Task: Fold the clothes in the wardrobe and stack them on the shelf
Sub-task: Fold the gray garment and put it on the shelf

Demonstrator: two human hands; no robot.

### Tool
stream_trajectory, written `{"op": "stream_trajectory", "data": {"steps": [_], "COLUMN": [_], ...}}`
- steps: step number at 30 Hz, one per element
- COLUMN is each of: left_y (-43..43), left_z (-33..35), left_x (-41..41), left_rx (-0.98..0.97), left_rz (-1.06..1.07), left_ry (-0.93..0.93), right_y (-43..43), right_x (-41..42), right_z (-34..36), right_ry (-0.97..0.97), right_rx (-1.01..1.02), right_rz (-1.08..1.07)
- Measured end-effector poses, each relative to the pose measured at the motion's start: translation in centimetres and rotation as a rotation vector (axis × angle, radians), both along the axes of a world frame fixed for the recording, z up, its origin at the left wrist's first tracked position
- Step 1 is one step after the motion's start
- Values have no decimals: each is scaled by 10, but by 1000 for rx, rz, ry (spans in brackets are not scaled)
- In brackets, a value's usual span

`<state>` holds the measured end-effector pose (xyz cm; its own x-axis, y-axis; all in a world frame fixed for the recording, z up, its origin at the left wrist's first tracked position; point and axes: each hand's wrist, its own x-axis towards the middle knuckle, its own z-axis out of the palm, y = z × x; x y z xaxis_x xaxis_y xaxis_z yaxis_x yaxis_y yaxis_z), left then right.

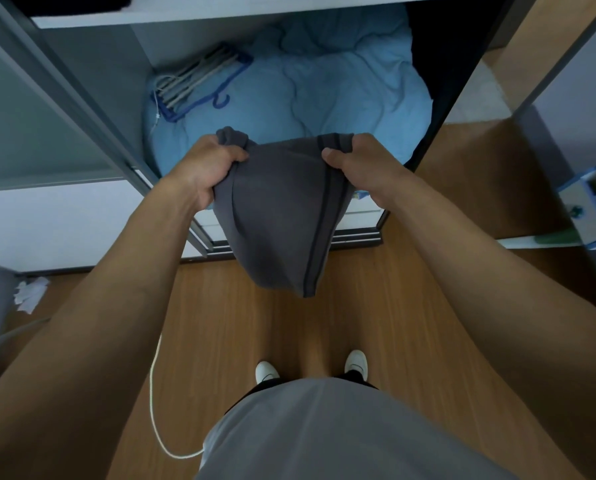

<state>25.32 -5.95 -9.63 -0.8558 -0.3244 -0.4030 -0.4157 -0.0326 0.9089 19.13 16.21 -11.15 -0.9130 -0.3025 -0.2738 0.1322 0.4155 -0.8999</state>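
Observation:
A dark grey garment (282, 216) with darker stripes along one side hangs in the air in front of the open wardrobe. My left hand (206, 168) grips its upper left corner in a bunch. Its upper right corner is gripped by my right hand (358, 164). The cloth droops between them down to about knee height over the floor. Above, a white wardrobe shelf (220, 13) runs across the top of the view.
A light blue quilt (324, 95) fills the wardrobe's lower compartment, with a bundle of hangers (199, 81) on its left side. The sliding door frame (82, 98) stands at the left. A white cable (154, 393) and crumpled paper (30, 294) lie on the wooden floor.

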Motion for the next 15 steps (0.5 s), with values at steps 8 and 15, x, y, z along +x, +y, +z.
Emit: {"op": "stream_trajectory", "data": {"steps": [8, 15], "left_y": [-6, -1], "left_z": [0, -1], "left_x": [1, 1], "left_rx": [-86, -190], "left_rz": [30, 249], "left_ry": [69, 165], "right_y": [9, 8], "right_x": [5, 1], "right_z": [-8, 1], "right_ry": [-269, -177], "right_rx": [-434, -433], "right_rz": [-188, -89]}}
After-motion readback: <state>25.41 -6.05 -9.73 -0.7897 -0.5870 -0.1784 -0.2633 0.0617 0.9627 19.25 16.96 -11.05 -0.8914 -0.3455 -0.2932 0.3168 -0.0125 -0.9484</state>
